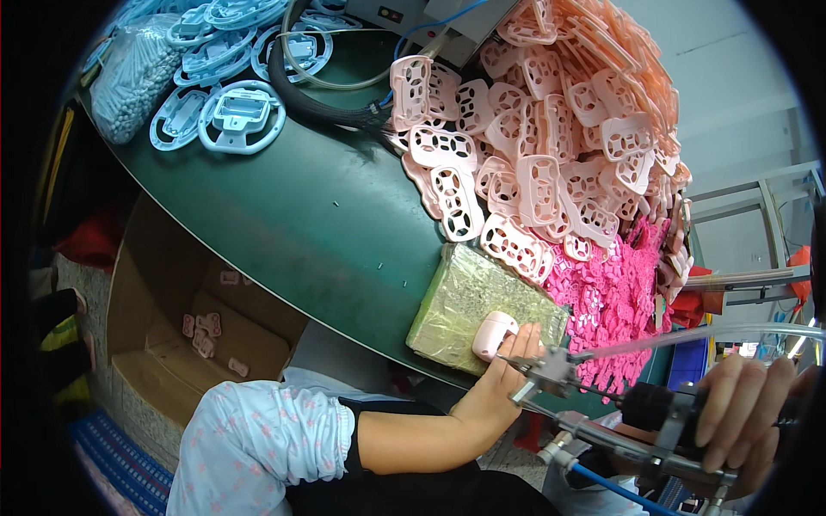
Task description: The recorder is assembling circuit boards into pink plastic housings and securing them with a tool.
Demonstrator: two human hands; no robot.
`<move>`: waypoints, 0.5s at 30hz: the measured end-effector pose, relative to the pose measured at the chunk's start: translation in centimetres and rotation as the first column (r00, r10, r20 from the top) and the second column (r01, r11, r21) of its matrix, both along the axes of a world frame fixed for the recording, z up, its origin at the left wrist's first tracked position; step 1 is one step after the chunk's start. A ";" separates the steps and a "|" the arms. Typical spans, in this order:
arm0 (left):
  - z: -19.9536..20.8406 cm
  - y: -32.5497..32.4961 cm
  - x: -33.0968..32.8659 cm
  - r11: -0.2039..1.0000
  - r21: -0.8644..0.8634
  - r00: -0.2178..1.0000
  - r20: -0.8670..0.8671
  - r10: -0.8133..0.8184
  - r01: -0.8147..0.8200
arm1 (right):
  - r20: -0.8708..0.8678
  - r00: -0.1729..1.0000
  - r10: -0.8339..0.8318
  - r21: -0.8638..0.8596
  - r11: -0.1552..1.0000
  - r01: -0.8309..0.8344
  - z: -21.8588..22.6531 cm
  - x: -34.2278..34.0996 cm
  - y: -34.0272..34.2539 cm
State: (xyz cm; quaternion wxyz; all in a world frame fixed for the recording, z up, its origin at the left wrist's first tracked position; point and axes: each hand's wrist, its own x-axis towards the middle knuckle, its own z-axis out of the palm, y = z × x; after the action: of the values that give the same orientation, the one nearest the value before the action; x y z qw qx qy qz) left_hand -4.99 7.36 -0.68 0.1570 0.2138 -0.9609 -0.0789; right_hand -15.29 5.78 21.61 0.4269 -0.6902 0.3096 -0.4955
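Note:
My left hand steadies a small pale pink plastic shell on a block wrapped in clear tape over yellow-green. Its fingers lie along the right side of the shell and are partly hidden by the tool's metal head. My right hand is wrapped round a power screwdriver with a black body, steel rods and air hoses. The tool lies nearly level, and its tip end reaches to the shell beside my left fingers. Whether the tip touches the shell, I cannot tell.
Pale pink controller-shaped frames are heaped behind the block, with bright pink small parts to its right. Blue steering-wheel parts and a bag of small pieces sit far left on the green table. A cardboard box stands below.

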 end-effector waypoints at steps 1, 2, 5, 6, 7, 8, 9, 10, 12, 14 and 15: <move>0.3 -0.3 0.3 1.000 0.030 0.999 -0.039 0.011 -0.010 | -0.162 0.987 0.002 0.088 0.996 0.012 0.7 0.5 -0.1; 0.2 0.0 0.0 0.999 -0.001 0.996 0.073 0.044 -0.044 | -0.141 0.978 -0.153 0.094 0.982 0.167 -0.3 0.3 0.8; 0.7 -0.3 0.3 1.000 0.004 0.997 0.080 0.022 -0.022 | -0.121 0.937 -0.328 0.089 0.936 0.340 -1.9 0.1 1.6; 0.7 -0.3 0.4 1.000 0.008 0.996 0.086 0.024 -0.025 | -0.115 0.932 -0.342 0.089 0.931 0.353 -2.4 0.5 1.4; 0.8 -0.4 0.5 0.999 -0.003 0.994 0.101 0.033 -0.033 | -0.107 0.928 -0.357 0.089 0.926 0.367 -2.9 0.9 1.2; 0.8 -0.4 0.6 0.999 -0.015 0.992 0.117 0.042 -0.040 | -0.099 0.923 -0.372 0.088 0.920 0.381 -3.4 1.3 0.9; 0.7 -0.4 0.6 0.999 -0.013 0.991 0.126 0.043 -0.041 | -0.090 0.917 -0.388 0.088 0.914 0.395 -4.0 1.5 0.7; 1.0 -0.2 0.4 0.998 -0.032 0.996 0.068 0.056 -0.054 | 0.009 0.922 -0.388 -0.085 0.918 0.387 -4.8 1.5 0.6; 0.7 -0.6 0.1 0.998 0.061 1.000 -0.018 0.023 -0.021 | 0.022 0.929 -0.368 -0.122 0.922 0.368 -4.8 2.2 -0.5; 0.8 -0.9 0.9 0.998 0.055 1.000 -0.007 0.018 -0.017 | 0.018 0.939 -0.345 -0.147 0.928 0.344 -4.7 2.3 -1.6; 1.2 -1.1 1.3 0.998 0.060 1.000 -0.010 0.007 -0.007 | 0.140 0.904 -0.403 -0.007 0.913 0.408 -4.0 2.8 -1.3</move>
State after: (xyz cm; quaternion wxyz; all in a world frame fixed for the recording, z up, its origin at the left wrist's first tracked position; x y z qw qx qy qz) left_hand -3.65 6.25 0.53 0.1558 0.2214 -0.9566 -0.1082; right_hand -12.47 4.47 17.65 0.3222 -0.5830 0.4075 -0.6247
